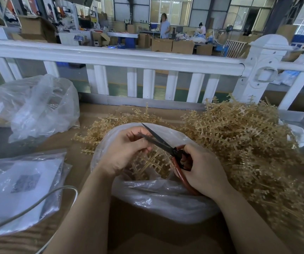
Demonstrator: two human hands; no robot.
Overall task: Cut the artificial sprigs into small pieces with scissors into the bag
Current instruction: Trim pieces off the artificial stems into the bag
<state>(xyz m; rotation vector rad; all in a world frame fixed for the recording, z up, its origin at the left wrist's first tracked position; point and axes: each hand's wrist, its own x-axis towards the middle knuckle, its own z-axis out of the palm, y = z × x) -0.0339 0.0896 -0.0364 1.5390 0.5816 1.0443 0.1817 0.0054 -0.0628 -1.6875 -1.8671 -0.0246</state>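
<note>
Mid-cut at frame centre: left hand pinched sprig, right hand gripped scissors over bag. Next: close blades.

The left hand is covering the stem of the sprig it is gripping. The right hand is hiding much of the scissors handles, and the sprig pile beyond it is blurring toward the frame's edge.
</note>
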